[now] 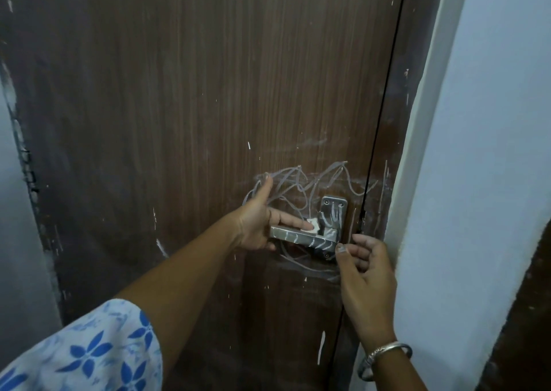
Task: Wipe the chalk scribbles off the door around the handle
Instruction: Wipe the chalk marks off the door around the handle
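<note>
Reaching in from the lower left, the left hand [256, 220] sits at the free end of the lever handle [301, 237], its palm covering that end so the tip of the lever is hidden. The thumb points up against the door [179, 107], the forefinger lies along the top of the lever, and under its tip is a small white scrap [402, 226] pressed on the metal; whether it is cloth, tissue or chalk is too small to tell. The lower fingers curl beneath the lever and are mostly out of sight, so a full grasp cannot be confirmed.

The right hand [363, 274] hovers just right of the handle's backplate [333, 211], fingers loosely curled and holding nothing visible; its thumb tip is near the lower corner of the plate. A metal bangle [384, 358] circles that wrist, and the forearm is cut off by the bottom edge.

The chalk scribbles [301, 182] loop over the brown wood-grain door above, left of and below the handle, with strokes on the lever and backplate as well. Some lines below the lever are hidden behind both hands. A blue-flowered sleeve [89, 352] fills the lower left corner, and a pale wall [483, 152] borders the door frame on the right.
</note>
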`<state>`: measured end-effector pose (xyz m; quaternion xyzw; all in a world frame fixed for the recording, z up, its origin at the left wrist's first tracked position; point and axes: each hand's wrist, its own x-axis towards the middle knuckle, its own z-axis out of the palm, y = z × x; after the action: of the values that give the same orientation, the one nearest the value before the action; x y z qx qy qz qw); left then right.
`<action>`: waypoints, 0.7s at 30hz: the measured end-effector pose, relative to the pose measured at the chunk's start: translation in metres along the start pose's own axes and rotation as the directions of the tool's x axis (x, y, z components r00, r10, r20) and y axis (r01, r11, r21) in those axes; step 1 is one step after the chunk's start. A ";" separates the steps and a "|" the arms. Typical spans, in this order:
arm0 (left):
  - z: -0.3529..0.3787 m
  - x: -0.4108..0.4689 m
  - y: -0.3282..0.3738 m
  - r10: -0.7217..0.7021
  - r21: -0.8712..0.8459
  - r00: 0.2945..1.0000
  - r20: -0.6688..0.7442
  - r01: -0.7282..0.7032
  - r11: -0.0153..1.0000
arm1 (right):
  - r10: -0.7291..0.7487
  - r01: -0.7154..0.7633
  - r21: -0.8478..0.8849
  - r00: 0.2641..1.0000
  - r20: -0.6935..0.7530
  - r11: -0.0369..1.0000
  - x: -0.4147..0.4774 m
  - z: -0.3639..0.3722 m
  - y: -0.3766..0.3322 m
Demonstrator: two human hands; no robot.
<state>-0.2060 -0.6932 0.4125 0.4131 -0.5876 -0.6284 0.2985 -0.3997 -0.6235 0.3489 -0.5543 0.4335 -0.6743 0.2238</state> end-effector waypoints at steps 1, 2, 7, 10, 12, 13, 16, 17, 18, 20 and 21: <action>0.001 -0.002 0.007 0.013 0.046 1.000 -0.015 -0.012 0.999 | 0.003 -0.003 -0.002 1.000 0.006 1.000 0.001 0.000 0.000; 0.003 -0.004 0.014 0.031 0.097 0.999 -0.032 -0.028 0.995 | 0.002 -0.002 -0.003 1.000 0.010 1.000 0.002 0.000 0.000; 0.010 -0.009 0.035 0.100 0.259 0.991 -0.094 -0.073 0.963 | -0.009 0.009 -0.013 1.000 0.024 1.000 0.003 0.000 0.000; 0.013 -0.010 0.040 0.145 0.321 0.978 -0.151 -0.090 0.943 | -0.002 0.002 -0.013 1.000 0.029 1.000 0.002 -0.001 0.001; 0.015 -0.011 0.043 0.186 0.347 0.965 -0.184 -0.114 0.931 | -0.004 0.005 -0.019 0.999 0.032 1.000 0.001 -0.001 0.000; 0.018 -0.011 0.044 0.208 0.369 0.958 -0.198 -0.124 0.921 | -0.004 0.004 -0.021 0.999 0.034 1.000 0.001 -0.002 0.000; 0.027 -0.010 0.041 0.272 0.422 0.933 -0.236 -0.154 0.894 | -0.002 0.003 -0.030 0.999 0.036 1.000 0.002 -0.002 0.000; 0.030 -0.009 0.038 0.286 0.418 0.927 -0.245 -0.165 0.893 | -0.002 0.003 -0.034 0.999 0.039 0.999 0.002 -0.002 -0.001; 0.032 -0.010 0.035 0.291 0.414 0.924 -0.247 -0.171 0.894 | -0.001 0.002 -0.033 0.999 0.043 0.999 0.003 -0.001 -0.002; 0.035 -0.012 0.033 0.279 0.434 0.929 -0.243 -0.153 0.888 | 0.005 -0.004 -0.026 0.998 0.055 1.000 0.003 -0.001 -0.004; 0.036 -0.013 0.035 0.278 0.447 0.929 -0.245 -0.146 0.883 | 0.007 -0.005 -0.026 0.998 0.058 1.000 0.003 -0.001 -0.004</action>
<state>-0.2351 -0.6687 0.4477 0.4912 -0.6985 -0.3791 0.3565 -0.4003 -0.6233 0.3542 -0.5752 0.4372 -0.6517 0.2310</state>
